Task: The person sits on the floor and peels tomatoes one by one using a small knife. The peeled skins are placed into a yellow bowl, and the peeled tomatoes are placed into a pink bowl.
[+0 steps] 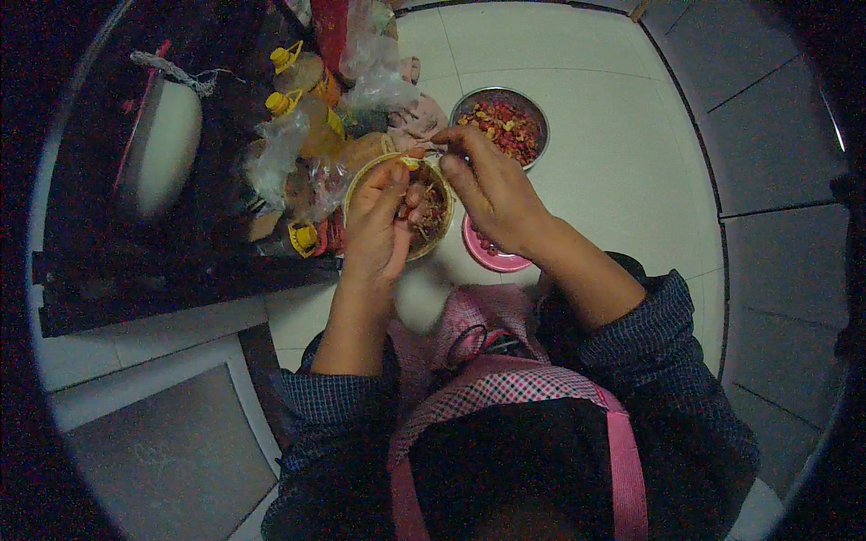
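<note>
My left hand (382, 216) is over a round tub (448, 230) with a yellowish rim, holding a small yellow piece (410, 163) at its fingertips. Dry brownish scraps (433, 215) lie inside the tub, partly covered by this hand. Just to the right is my right hand (494, 186), its thumb and forefinger close together near the yellow piece. Whether anything is pinched there is too blurred to tell. Beyond it stands a metal bowl (546, 125) of red and yellow pieces. Beneath the right wrist, a pink bowl (472, 250) contains small reddish round things and is partly hidden.
Bottles with yellow caps (285, 57) and clear plastic bags (277, 159) crowd the left side. A pale sack (166, 145) with string at its top lies on a dark surface (88, 270). Pale floor tiles (622, 149) extend right to a grey tiled wall (778, 162).
</note>
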### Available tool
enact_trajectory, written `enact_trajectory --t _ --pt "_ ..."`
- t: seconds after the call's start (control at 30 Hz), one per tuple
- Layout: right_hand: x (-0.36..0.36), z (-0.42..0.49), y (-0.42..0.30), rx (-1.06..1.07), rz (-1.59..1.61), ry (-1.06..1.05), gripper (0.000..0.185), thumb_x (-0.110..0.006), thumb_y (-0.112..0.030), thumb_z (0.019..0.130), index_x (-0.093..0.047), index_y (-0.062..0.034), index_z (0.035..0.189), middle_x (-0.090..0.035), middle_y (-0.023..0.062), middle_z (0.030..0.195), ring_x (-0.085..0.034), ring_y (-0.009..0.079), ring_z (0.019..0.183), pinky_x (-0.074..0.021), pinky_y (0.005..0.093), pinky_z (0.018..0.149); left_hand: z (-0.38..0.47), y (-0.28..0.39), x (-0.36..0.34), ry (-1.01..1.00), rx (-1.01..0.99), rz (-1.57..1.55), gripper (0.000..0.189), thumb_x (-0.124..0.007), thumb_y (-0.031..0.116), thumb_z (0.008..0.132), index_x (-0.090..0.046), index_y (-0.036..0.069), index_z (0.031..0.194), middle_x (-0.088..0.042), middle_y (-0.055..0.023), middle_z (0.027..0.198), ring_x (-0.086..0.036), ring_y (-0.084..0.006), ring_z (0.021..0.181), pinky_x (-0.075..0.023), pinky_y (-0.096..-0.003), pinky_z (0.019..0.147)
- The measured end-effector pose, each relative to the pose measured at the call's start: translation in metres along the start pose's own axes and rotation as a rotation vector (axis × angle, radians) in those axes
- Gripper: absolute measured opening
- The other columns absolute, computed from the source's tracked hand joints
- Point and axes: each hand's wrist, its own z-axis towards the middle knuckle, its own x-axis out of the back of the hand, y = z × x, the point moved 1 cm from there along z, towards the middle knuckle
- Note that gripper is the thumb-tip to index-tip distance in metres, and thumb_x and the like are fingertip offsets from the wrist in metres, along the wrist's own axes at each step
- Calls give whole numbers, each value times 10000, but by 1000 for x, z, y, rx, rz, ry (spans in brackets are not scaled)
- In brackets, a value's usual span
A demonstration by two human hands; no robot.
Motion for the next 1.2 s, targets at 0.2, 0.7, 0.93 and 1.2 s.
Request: enact_trajectory --t 0.2,0.7,0.93,1.2 --pt "8 0 0 -78 -94 -161 183 -459 -159 908 -508 5 973 -552 206 828 -557 369 783 -428 421 669 -7 10 -8 40 -18 66 253 -475 163 923 -515 10 1120 -551 -32 787 -451 -55 592 -347 -187 491" --pt "11 -1 -5 -75 15 -233 182 -499 -122 883 -550 -9 1016 -591 208 810 -609 320 740 -463 369 651 -3 14 -6 -10 -34 247 340 -527 229 911 -495 38 1190 -527 7 751 -460 -32 580 -352 -148 455" --pt "12 -6 -6 -108 59 -241 193 -496 -109 873 -558 6 1014 -600 197 818 -614 316 752 -464 358 666 -5 9 -4 -58 -80 289 310 -537 213 905 -513 30 1155 -545 -12 717 -471 -38 533 -365 -147 437" --pt "14 -7 -4 -106 77 -265 212 -493 -127 878 -563 6 1028 -607 193 852 -620 313 769 -464 355 667 -5 9 -3 -47 -110 382 298 -547 197 898 -530 4 1125 -601 -64 717 -530 -63 536 -394 -151 429"
